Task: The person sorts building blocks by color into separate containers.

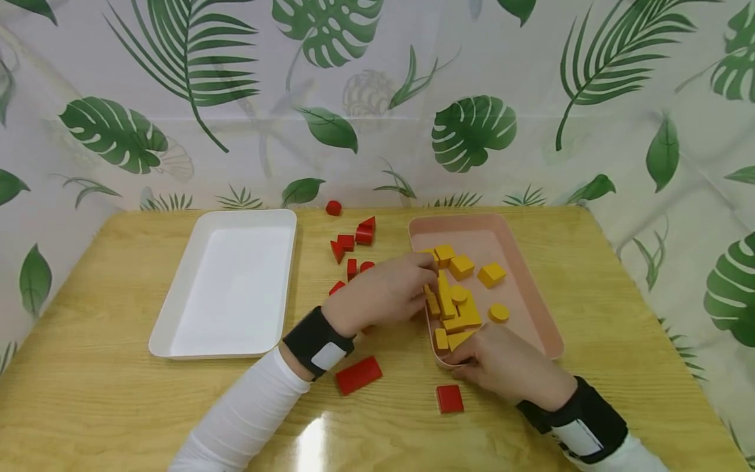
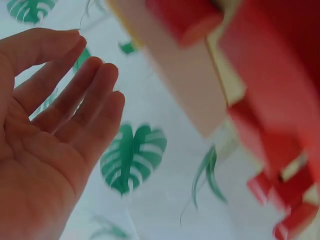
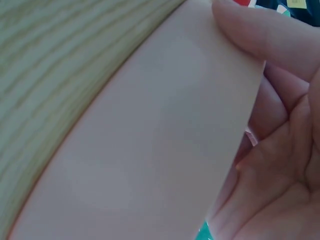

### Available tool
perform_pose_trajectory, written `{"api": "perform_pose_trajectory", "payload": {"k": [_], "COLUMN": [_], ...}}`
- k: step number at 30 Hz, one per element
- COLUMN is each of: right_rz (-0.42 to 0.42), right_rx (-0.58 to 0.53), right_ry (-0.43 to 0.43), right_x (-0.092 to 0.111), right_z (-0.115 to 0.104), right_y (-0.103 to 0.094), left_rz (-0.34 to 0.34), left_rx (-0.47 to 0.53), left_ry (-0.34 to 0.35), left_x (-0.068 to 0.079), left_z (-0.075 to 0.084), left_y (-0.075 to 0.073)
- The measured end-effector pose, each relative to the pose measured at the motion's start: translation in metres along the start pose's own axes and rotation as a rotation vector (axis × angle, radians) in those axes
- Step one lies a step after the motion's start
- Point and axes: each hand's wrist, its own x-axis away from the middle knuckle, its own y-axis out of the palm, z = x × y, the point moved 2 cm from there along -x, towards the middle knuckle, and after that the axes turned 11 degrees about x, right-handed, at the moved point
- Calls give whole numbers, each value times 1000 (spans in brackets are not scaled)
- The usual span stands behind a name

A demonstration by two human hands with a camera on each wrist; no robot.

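The pink tray (image 1: 533, 321) holds several yellow blocks (image 1: 462, 267), most of them crowded along its left side. Over that left wall reaches my left hand (image 1: 383, 292), its fingertips among the blocks. In the left wrist view, the left hand's fingers (image 2: 95, 115) are loosely bent, and no block shows in them. My right hand (image 1: 510, 367) grips the tray's near wall, with the thumb (image 3: 265, 30) on the outside and the other fingers behind the rim. Whatever the left fingertips touch is partly hidden.
A white tray (image 1: 236, 288) stands on the left of the wooden table (image 1: 106, 393). Several red blocks (image 1: 346, 242) lie between the trays, some partly behind the left arm. Nearer me are a red block (image 1: 358, 375) and a small red square block (image 1: 450, 398). Leaf-patterned cloth (image 1: 389, 144) hangs behind.
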Motion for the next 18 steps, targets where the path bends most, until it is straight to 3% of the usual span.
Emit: {"api": "perform_pose_trajectory", "payload": {"k": [6,12,15,18], "right_rz": [-51,-81,-82,-92], "right_rx": [-5,-9,-8,-17], "right_ry": [34,82,87,95], "right_x": [-3,-2,-2,0], "right_z": [1,4,7,12], "right_y": [-6,-9,-9,-9], "left_rz": [70,187,244,263], "left_rx": [-66,-71,-82,-152], "left_ry": [-171,-241,-291,-335], "left_x": [20,49,68,85], "left_z": [-13,-25,-29,-32], "left_y": [-37,-70,-81,-82]}}
